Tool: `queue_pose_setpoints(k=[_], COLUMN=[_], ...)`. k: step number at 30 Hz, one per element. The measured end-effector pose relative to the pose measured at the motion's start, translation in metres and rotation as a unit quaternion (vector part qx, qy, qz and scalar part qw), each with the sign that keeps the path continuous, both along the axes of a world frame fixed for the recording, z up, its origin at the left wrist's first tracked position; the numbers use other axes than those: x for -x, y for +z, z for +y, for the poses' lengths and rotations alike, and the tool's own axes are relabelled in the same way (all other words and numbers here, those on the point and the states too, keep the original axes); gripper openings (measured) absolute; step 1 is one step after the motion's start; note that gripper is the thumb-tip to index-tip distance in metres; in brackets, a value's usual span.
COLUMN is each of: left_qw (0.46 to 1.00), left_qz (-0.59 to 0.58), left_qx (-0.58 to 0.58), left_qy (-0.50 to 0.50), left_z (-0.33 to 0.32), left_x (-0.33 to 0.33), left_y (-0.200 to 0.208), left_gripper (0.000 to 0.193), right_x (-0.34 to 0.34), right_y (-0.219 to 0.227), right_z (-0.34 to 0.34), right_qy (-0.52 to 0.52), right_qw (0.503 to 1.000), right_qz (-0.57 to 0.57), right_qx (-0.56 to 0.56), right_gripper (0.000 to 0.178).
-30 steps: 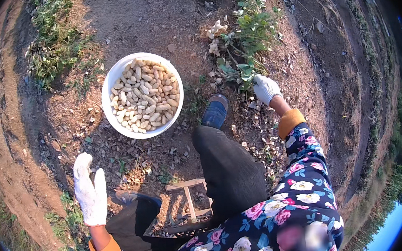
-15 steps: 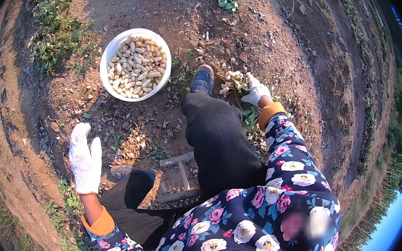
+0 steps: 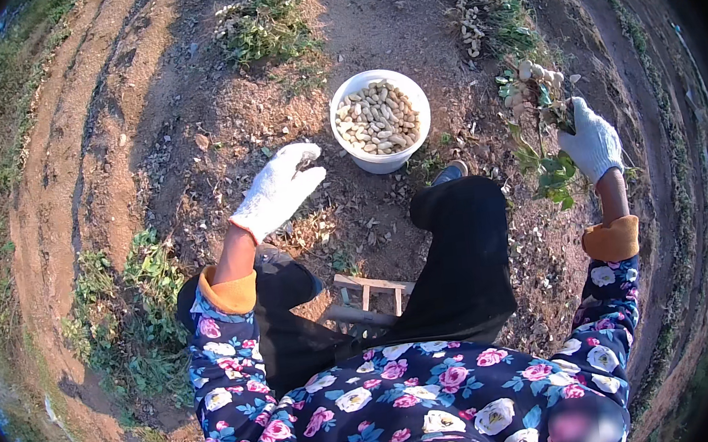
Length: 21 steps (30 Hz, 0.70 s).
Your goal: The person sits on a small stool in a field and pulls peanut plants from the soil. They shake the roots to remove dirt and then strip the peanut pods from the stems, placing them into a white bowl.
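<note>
My right hand (image 3: 592, 140), in a white glove, is closed round the stems of a peanut plant (image 3: 555, 169). Pale pods (image 3: 533, 84) cluster at the plant's far end, and green leaves hang down beside the glove. My left hand (image 3: 279, 190), also gloved in white, is held out over the soil with thumb and fingers apart and nothing in it. Ahead of it and to its right stands a white bucket (image 3: 384, 163), nearly full of loose peanuts (image 3: 378, 118). Neither hand touches the bucket.
A low wooden stool (image 3: 369, 292) is between my legs. Pulled plants (image 3: 266, 20) lie at the far left, more with pods (image 3: 482, 4) at the far right, and a leafy heap (image 3: 137, 318) beside my left arm. Dry leaves litter the ground near my shoes.
My right hand has raised a peanut plant off the ground beside my shoe. My left hand has come inward, nearer the bucket. The whole view has turned to the right.
</note>
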State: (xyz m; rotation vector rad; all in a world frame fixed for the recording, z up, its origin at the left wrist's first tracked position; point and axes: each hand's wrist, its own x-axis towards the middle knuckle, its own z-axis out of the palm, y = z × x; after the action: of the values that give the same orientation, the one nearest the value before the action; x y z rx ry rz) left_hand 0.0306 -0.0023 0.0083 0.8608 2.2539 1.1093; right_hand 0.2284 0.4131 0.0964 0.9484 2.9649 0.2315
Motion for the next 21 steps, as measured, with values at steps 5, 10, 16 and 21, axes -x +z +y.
queue_pose_setpoints(k=[5,10,16,21], left_qw=[0.989,0.967,0.925,0.887], left_qz=[-0.111,-0.123,-0.211,-0.262], left_qx=[-0.087,-0.199,-0.265,-0.266], left_qy=[0.052,0.102,0.173,0.273], left_z=[-0.016,-0.058,-0.078,-0.067], left_x=[-0.016,-0.021,-0.022,-0.012], left_y=[0.033,0.023,0.002,-0.004], left_gripper=[0.043,0.057,0.068,0.04], right_x=[0.086,0.127,0.112,0.113], right_y=[0.028,-0.046,-0.095,-0.088], right_z=[-0.114,-0.252,-0.346,-0.355], right_qy=[0.199,0.246,0.247,0.371], right_qw=[0.962,0.893,0.82,0.803], right_qz=[0.126,0.129,0.163,0.11], right_qx=[0.134,0.355,0.491,0.453], right_gripper=[0.054,0.05,0.055,0.05])
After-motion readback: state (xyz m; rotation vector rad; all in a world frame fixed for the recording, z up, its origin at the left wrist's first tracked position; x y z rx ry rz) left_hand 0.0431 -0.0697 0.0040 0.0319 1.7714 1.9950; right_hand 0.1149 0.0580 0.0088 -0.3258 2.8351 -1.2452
